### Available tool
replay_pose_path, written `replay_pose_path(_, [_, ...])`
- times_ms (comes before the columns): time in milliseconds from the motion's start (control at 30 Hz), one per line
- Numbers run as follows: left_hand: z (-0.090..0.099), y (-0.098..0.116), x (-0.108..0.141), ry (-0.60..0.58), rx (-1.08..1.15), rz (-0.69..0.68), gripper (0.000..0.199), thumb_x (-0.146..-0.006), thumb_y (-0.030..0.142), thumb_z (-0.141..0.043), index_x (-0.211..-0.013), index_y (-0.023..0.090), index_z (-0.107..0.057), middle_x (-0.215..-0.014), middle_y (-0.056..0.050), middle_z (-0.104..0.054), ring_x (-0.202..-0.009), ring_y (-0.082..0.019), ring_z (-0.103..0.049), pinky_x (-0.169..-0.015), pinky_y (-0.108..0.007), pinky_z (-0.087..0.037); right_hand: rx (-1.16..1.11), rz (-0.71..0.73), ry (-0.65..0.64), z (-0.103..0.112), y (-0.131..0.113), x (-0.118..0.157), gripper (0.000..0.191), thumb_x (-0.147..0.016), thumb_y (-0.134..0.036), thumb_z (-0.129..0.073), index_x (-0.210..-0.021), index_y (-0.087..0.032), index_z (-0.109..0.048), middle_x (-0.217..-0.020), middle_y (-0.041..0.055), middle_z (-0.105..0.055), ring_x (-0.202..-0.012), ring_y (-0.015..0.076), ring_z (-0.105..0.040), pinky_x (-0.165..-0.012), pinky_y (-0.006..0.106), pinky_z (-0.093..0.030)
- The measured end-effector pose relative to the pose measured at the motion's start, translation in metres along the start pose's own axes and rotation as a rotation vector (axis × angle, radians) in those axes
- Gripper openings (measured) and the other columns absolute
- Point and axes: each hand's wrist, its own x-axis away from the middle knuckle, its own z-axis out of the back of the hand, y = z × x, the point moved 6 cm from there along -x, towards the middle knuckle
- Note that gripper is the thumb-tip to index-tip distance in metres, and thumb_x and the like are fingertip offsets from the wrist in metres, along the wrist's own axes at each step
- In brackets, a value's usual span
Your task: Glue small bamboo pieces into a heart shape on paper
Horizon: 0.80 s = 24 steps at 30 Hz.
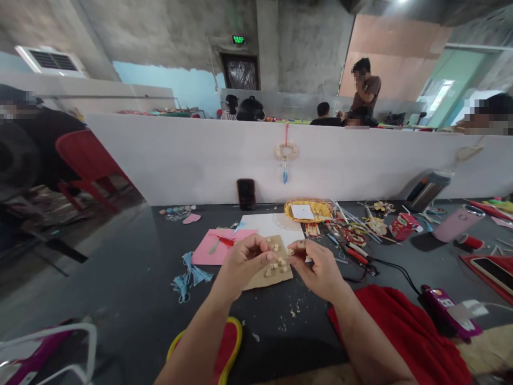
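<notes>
Both hands are raised over a piece of brown cardboard (260, 282) that bears several small cream-coloured clusters (284, 263). My right hand (316, 264) pinches a small cream piece (290, 252) between thumb and fingertips. To its left, my left hand (246, 262) has its thumb and index finger close together; anything between them is too small to make out. Under and behind the cardboard lie a white sheet (294, 229) and a pink sheet (204, 250) with a red tassel (225, 241).
Blue tassels (192, 275) lie left. A phone (246, 193) leans on the white partition (200, 160). Behind the hands is a yellow basket (326, 209). A glue gun (358, 255), red cloth (396, 331), pink cup (459, 223) and power strip (451, 313) are right. People sit beyond.
</notes>
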Motion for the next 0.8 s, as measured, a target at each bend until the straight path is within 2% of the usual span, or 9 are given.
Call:
replay_pose_path(200, [0.001,0.011,-0.009,0.012,-0.255,-0.173,0.02,-0.081,0.036,-0.066,-0.073,0.018,-0.068,-0.075,-0.005,-0.068,-0.073,-0.018,-0.059,-0.067,-0.028,-0.045,-0.002,-0.076,0.024,0.002,0.02,-0.001,0.008,-0.085,-0.026,-0.063,-0.091,-0.02,-0.062,-0.078,0.0018,-0.068,-0.065,0.0134,-0.063,-0.062,0.023,-0.051])
replay_pose_path(267, [-0.003,0.015,-0.01,0.018,-0.325,-0.214,0.015,-0.083,0.033,-0.064,-0.084,0.019,-0.071,-0.084,-0.005,-0.071,-0.079,-0.019,-0.062,-0.073,-0.029,-0.047,-0.004,-0.079,0.03,0.002,0.022,-0.002,0.007,-0.085,-0.024,-0.063,-0.09,-0.02,-0.061,-0.078,0.0013,-0.067,-0.064,0.0125,-0.061,-0.061,0.022,-0.051])
replay_pose_path(367, [-0.014,0.011,-0.013,-0.023,-0.366,-0.194,0.022,-0.084,0.035,-0.064,-0.099,0.022,-0.072,-0.1,-0.007,-0.071,-0.089,-0.021,-0.064,-0.081,-0.031,-0.049,-0.007,-0.034,0.02,-0.002,0.021,-0.004,0.003,-0.087,-0.022,-0.06,-0.09,-0.021,-0.06,-0.084,0.0036,-0.067,-0.07,0.0134,-0.062,-0.063,0.023,-0.051])
replay_pose_path(500, [-0.024,0.001,-0.014,-0.09,-0.317,-0.157,0.021,-0.084,0.038,-0.062,-0.088,0.02,-0.073,-0.098,-0.009,-0.072,-0.094,-0.024,-0.066,-0.085,-0.035,-0.05,0.023,0.064,0.017,-0.011,0.016,-0.005,0.003,-0.089,-0.018,-0.058,-0.088,-0.021,-0.06,-0.086,0.006,-0.067,-0.083,0.016,-0.065,-0.071,0.026,-0.054])
replay_pose_path(633, [-0.018,-0.006,-0.016,-0.07,-0.307,-0.142,0.016,-0.081,0.036,-0.066,-0.082,0.021,-0.073,-0.1,-0.008,-0.072,-0.098,-0.024,-0.064,-0.089,-0.036,-0.049,0.042,0.096,0.032,-0.017,0.015,-0.004,0.003,-0.089,-0.02,-0.059,-0.088,-0.022,-0.06,-0.086,0.006,-0.068,-0.083,0.016,-0.066,-0.072,0.027,-0.055])
replay_pose_path(800, [-0.019,-0.011,-0.018,-0.138,-0.282,-0.136,0.017,-0.084,0.035,-0.064,-0.079,0.021,-0.072,-0.095,-0.007,-0.072,-0.092,-0.021,-0.064,-0.085,-0.034,-0.048,0.084,0.119,0.032,-0.017,0.015,-0.002,0.004,-0.089,-0.02,-0.059,-0.087,-0.022,-0.061,-0.085,0.0057,-0.069,-0.082,0.0158,-0.067,-0.071,0.027,-0.055])
